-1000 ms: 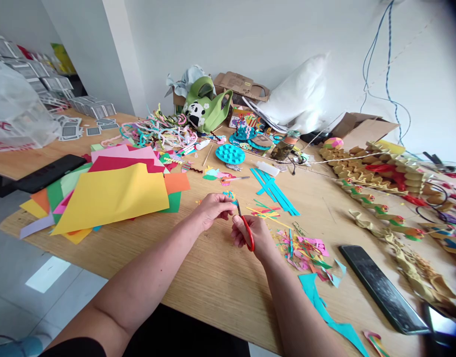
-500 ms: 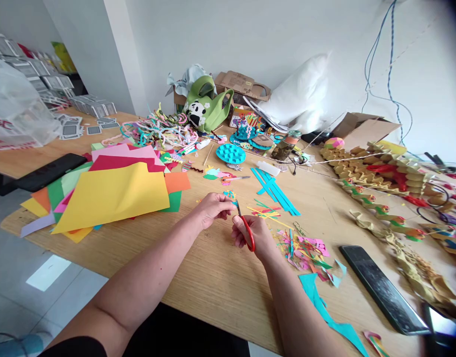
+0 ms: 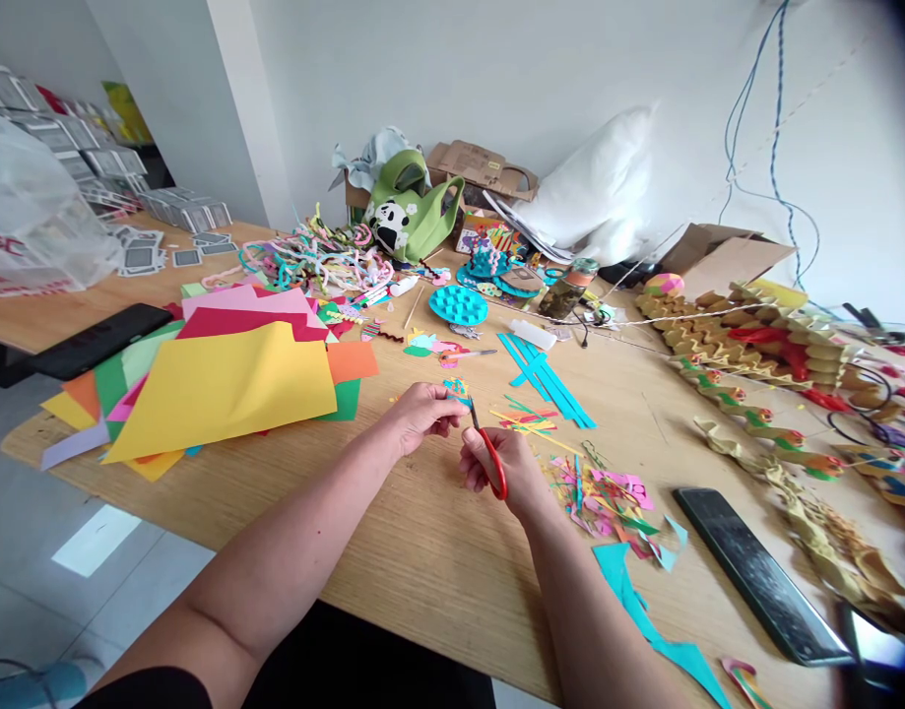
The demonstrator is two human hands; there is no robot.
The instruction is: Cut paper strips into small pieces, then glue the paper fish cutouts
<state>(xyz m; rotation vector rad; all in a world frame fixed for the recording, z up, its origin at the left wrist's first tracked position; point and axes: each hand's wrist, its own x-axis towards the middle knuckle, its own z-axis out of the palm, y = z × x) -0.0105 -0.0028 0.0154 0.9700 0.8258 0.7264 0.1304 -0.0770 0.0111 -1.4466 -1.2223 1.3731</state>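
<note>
Red-handled scissors point(image 3: 494, 468) are in my right hand point(image 3: 505, 465), their dark blades pointing up and away from me. My left hand point(image 3: 428, 418) pinches a small blue paper strip point(image 3: 463, 400) at its fingertips, close beside the blades. Most of the strip is hidden by the fingers. Just beyond my hands lies a little heap of tiny blue and yellow paper bits point(image 3: 452, 385). Right of them are thin coloured paper strips point(image 3: 530, 421) and long blue strips point(image 3: 547, 379). Closer to my right forearm is a pile of paper scraps point(image 3: 607, 497).
Coloured paper sheets point(image 3: 237, 384) are stacked at the left. A black phone point(image 3: 758, 571) and egg-carton pieces point(image 3: 747, 340) lie at the right. Behind are a blue plate point(image 3: 458, 306), a glass jar point(image 3: 568, 288), a green bag point(image 3: 415, 212) and pipe cleaners point(image 3: 311, 258).
Hardly anything differs. The scissors and the blue strip have shifted very slightly between my hands; the rest of the table looks the same.
</note>
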